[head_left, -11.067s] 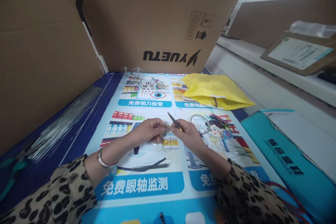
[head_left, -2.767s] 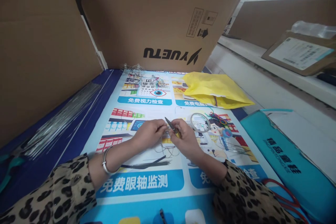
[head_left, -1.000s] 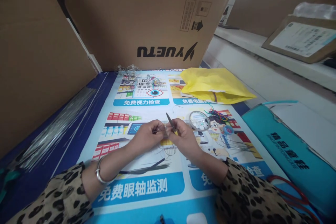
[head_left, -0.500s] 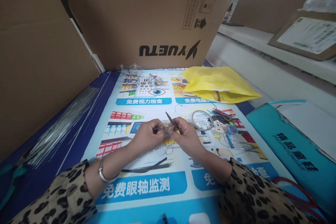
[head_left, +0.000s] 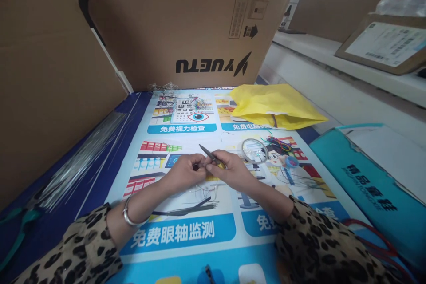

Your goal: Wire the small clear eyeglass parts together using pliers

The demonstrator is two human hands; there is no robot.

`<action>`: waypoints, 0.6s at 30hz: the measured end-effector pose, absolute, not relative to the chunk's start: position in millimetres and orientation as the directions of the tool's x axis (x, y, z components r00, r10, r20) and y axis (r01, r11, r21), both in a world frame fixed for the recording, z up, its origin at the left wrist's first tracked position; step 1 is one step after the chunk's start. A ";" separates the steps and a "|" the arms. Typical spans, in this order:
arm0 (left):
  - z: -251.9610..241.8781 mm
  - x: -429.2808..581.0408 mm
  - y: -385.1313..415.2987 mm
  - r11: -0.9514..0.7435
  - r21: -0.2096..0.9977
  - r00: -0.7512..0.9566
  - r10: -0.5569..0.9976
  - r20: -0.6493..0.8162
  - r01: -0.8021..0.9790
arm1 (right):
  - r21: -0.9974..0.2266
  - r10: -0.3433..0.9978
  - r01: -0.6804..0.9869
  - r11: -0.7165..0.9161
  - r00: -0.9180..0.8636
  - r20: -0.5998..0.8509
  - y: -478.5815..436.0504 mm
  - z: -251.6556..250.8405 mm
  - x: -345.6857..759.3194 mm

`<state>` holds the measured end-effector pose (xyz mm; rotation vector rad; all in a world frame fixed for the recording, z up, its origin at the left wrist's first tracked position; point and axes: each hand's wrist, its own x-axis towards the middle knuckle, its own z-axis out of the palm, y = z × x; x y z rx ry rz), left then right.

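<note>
My left hand (head_left: 188,169) is closed in a pinch on what looks like a thin wire, fine enough that its course is hard to follow. Fingertips of both hands meet over the middle of the printed mat. My right hand (head_left: 231,169) is closed around a dark pointed tool (head_left: 208,152) with some yellow on its grip; its tip points up and left, beyond the left fingers. Thin wire loops (head_left: 206,191) show below the hands. A bundle of dark wires (head_left: 186,207) lies in front of my wrists.
A round dish (head_left: 254,151) with small clear pieces and coloured cords (head_left: 279,143) lie right of my hands. Behind are a yellow bag (head_left: 276,102) and tangled wire pieces (head_left: 169,93). Long wires (head_left: 83,155) and teal-handled pliers (head_left: 25,217) lie left. Cardboard (head_left: 186,17) stands at the back.
The pointed tool has tilted further left, its tip now lower and nearer my left hand. My right hand has shifted slightly left, and the fingertips have come together.
</note>
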<state>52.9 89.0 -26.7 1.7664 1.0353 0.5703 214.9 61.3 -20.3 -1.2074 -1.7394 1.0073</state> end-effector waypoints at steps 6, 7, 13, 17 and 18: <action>-23.7 52.0 90.6 -0.158 0.899 0.556 0.824 -0.108 0.409 | -0.950 0.967 0.276 0.148 -0.240 0.081 63.7 -23.2 216.3; -22.6 51.7 90.9 -0.158 0.899 0.567 0.816 -0.114 0.408 | -0.954 0.969 0.268 0.136 -0.237 0.072 63.6 -22.5 217.1; -17.0 50.5 92.3 -0.159 0.885 0.600 0.785 -0.156 0.438 | -0.963 0.967 0.249 0.105 -0.250 0.041 64.1 -20.6 219.3; -16.5 50.9 92.7 -0.181 0.874 0.603 0.784 -0.149 0.452 | -0.976 0.964 0.203 0.081 -0.266 0.025 64.9 -22.0 220.1; -16.2 51.0 92.7 -0.184 0.871 0.601 0.786 -0.148 0.455 | -0.979 0.964 0.191 0.073 -0.265 0.020 64.9 -22.5 220.4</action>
